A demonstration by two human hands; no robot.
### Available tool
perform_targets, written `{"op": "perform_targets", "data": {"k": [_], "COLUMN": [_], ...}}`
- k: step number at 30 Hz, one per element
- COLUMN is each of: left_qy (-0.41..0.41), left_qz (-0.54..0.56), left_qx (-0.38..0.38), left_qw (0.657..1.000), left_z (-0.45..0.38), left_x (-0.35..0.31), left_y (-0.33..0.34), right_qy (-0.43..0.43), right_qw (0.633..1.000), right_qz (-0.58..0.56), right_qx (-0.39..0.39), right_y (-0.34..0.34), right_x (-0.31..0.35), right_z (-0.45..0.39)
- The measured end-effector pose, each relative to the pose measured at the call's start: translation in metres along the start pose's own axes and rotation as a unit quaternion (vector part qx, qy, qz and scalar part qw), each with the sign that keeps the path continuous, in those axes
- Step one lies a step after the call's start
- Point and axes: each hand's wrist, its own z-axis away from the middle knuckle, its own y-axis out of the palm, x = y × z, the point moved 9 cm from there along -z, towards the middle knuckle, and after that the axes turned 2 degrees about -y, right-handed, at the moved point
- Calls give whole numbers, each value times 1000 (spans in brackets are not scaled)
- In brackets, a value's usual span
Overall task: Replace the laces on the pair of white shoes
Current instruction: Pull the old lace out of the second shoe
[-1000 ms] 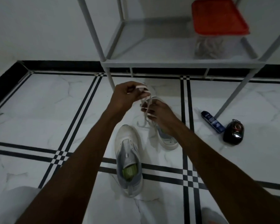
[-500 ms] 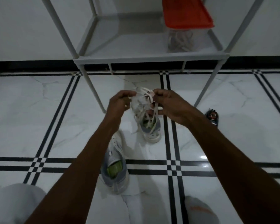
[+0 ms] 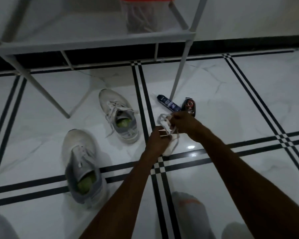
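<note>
The white lace (image 3: 165, 125) is pinched between your left hand (image 3: 157, 141) and right hand (image 3: 183, 122) above the floor, right of both shoes (the laced shoe (image 3: 118, 116) is nearer, the unlaced shoe (image 3: 81, 163) farther left).

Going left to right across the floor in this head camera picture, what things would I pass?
Near shoe → far shoe with loose laces → left hand → white lace held in both hands → right hand, with the dark blue tube and black device just beyond it.
</note>
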Motion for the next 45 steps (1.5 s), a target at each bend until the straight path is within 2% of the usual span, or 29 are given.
{"op": "perform_targets", "data": {"k": [3,6,9,13,16,18,21,23,26,28,31,33,36,40,45], "left_qy": [-24,-60,-50,-11,68,106,134,158,180,90,-104,-165,-159,-123,-90], "left_qz": [-8,15,6,0,-21,-3,49,50,-48,-186,-347,-373,-366,-348,-389], "left_qx": [-21,-31,-59,-124,-176,-192,-188,-234,-394,-443,-374,-315,-279,-279,-278], "left_qw": [999,998,997,992,982,976,972,958,900,872,854,857,873,886,873], "left_z": [-9,-9,-6,-2,6,15,25,36,67,76,80,82,84,82,74], "left_x": [14,26,27,15,-5,-15,-26,-30,-29,-12,31,56,71,67,61], "left_y": [7,5,-7,-34,-57,-73,-95,-120,-172,-198,-222,-233,-245,-261,-279], "right_qy": [-12,-12,-7,-31,-113,-139,-112,-97,-64,-52,-63,-63,-67,-72,-88], "right_qw": [985,943,915,902,906,947,983,987,993,992,986,986,985,985,982], "right_qz": [172,327,400,428,403,286,141,127,84,82,117,111,118,128,136], "right_qx": [20,53,44,-42,-64,-34,-20,-10,42,80,104,105,102,88,102], "right_y": [5,11,8,-5,5,23,52,76,110,129,144,147,151,158,176], "right_x": [-28,-47,-54,-25,14,32,44,51,56,56,59,57,50,36,23], "right_z": [-4,-5,-7,-11,-17,-19,-27,-36,-48,-52,-53,-53,-47,-23,13]}}
